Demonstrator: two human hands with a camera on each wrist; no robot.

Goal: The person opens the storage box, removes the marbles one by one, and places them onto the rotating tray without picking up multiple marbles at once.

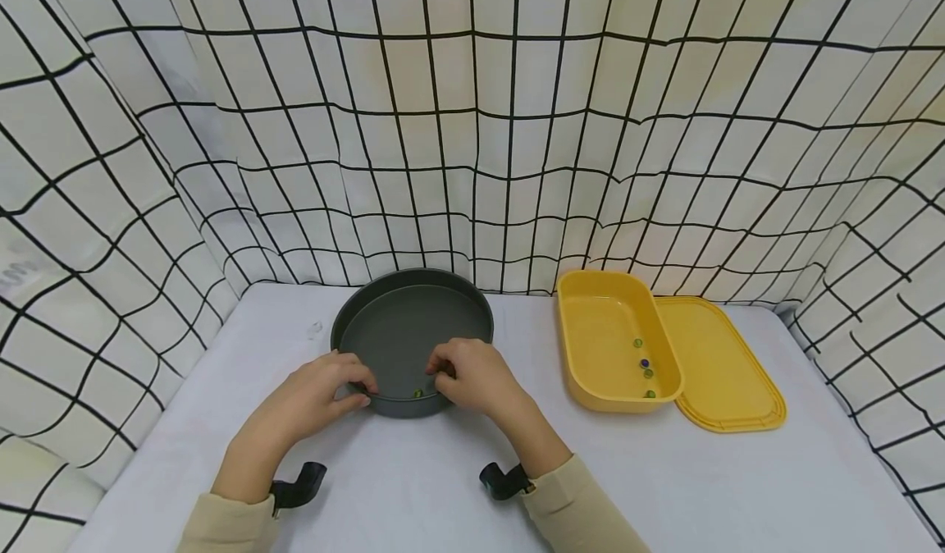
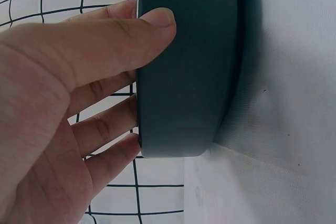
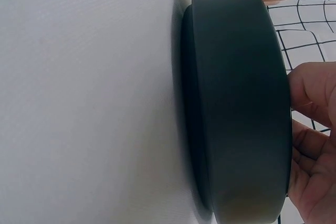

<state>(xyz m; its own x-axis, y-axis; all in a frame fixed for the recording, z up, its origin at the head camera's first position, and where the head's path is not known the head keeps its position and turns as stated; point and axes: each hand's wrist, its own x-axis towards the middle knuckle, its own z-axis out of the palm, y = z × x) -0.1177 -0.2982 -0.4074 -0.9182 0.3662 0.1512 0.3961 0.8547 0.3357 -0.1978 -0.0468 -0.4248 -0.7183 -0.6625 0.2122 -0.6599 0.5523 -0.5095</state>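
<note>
Dark metal pan (image 1: 413, 331) on bench (image 1: 443, 487), left of yellow tub (image 1: 616, 340). Left hand (image 1: 313, 401), right hand (image 1: 476, 377): fingers curled over near rim, gripping. Likely rigid, light, smooth; hold at rim.

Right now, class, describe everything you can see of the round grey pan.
The round grey pan is a shallow dish with a flat floor and a low upright wall, looking like matt dark metal. It stands upright on the white table, left of the yellow tub. A small greenish bead lies inside by the near wall. The left hand grips the near rim, thumb outside on the wall, fingers over the edge; the right hand holds the near rim beside it.
</note>
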